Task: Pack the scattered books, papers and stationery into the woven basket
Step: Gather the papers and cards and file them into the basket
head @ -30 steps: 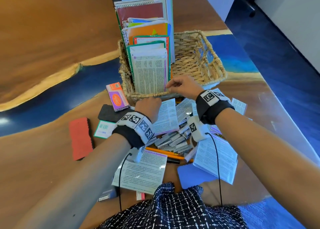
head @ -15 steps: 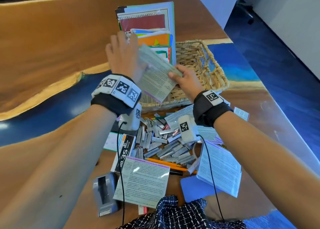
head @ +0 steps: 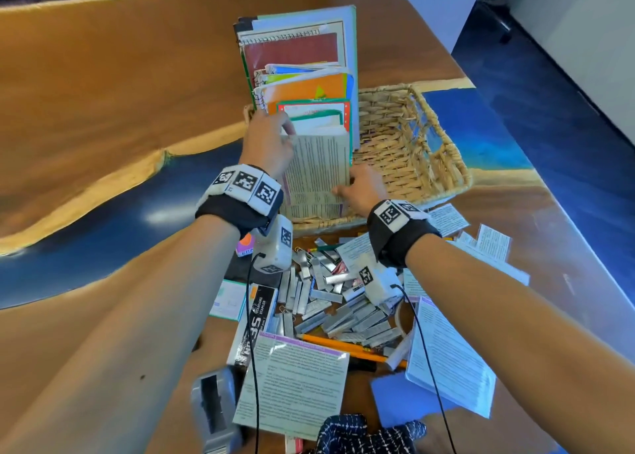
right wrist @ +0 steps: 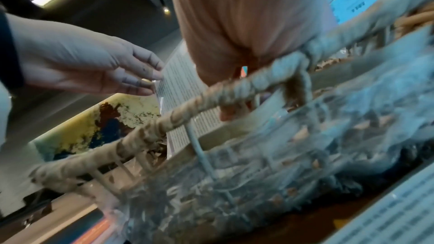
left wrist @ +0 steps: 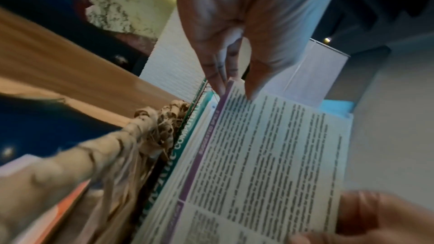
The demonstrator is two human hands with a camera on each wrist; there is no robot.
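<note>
The woven basket (head: 443, 164) stands on the table with several books and notebooks (head: 302, 75) upright in its left half. A bundle of printed sheets (head: 318, 171) stands in front of them, just inside the near wall. My left hand (head: 271, 140) pinches the bundle's top left corner, thumb in front and fingers behind, as the left wrist view shows (left wrist: 234, 90). My right hand (head: 357, 189) grips the bundle's lower right edge behind the basket rim (right wrist: 211, 92). The sheets' bottom edge is hidden by the near wall.
The basket's right half (head: 405, 137) holds nothing. In front of the basket lie several staple strips (head: 336, 302), a staples box (head: 256, 319), an orange pencil (head: 343, 345), loose printed sheets (head: 295, 381), a blue card (head: 402, 398) and a grey stapler (head: 213, 409).
The printed bundle, held tilted above the basket half a second ago, now stands upright inside it against the books. Both hands came down with it.
</note>
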